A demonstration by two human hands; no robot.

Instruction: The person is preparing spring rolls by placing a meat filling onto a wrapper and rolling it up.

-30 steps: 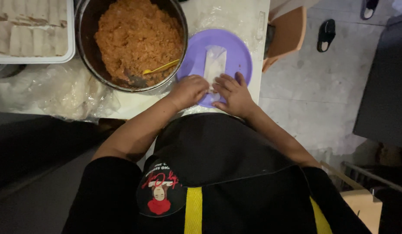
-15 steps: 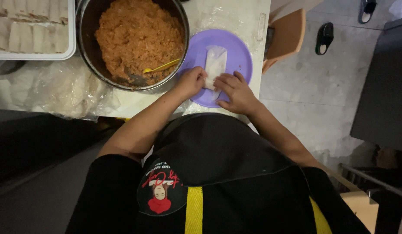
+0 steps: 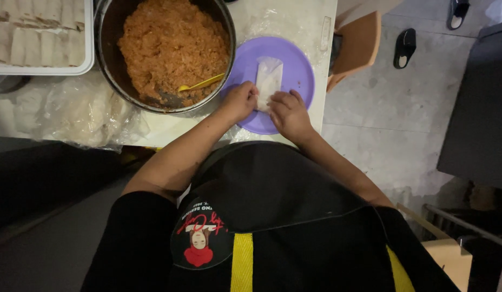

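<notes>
Both hands work at the near edge of a round purple plastic plate [image 3: 299, 67], which sits on the tabletop close to its right edge and near front corner. On the plate lies a pale, translucent wrapper sheet folded into a narrow upright roll [image 3: 269, 78], its long axis pointing away from the person. The left hand [image 3: 239, 101] curls its fingers against the roll's near left side, and the right hand [image 3: 288, 112] presses fingertips onto its near end from the right; neither is clenched, both pinch and pin the soft wrapper, seemingly so the fold keeps its shape and the flat plate gives a firm surface to press against. Just left of the plate, touching or nearly touching its rim, stands a large dark round metal pot [image 3: 107, 59] heaped with orange-red shredded filling [image 3: 170, 46], a yellow plastic spoon [image 3: 199, 84] resting in it with its handle pointing toward the plate, within easy reach of the left hand. At the tabletop's far left corner a white rectangular tray [image 3: 87, 54] holds rows of finished pale rolls [image 3: 34, 38]. Crumpled clear plastic wrap [image 3: 83, 111] lies along the front left edge. The pot's high wall crowds the left wrist. Off the right edge stand an orange chair [image 3: 359, 46] and black sandals [image 3: 405, 47] on the tiled floor.
</notes>
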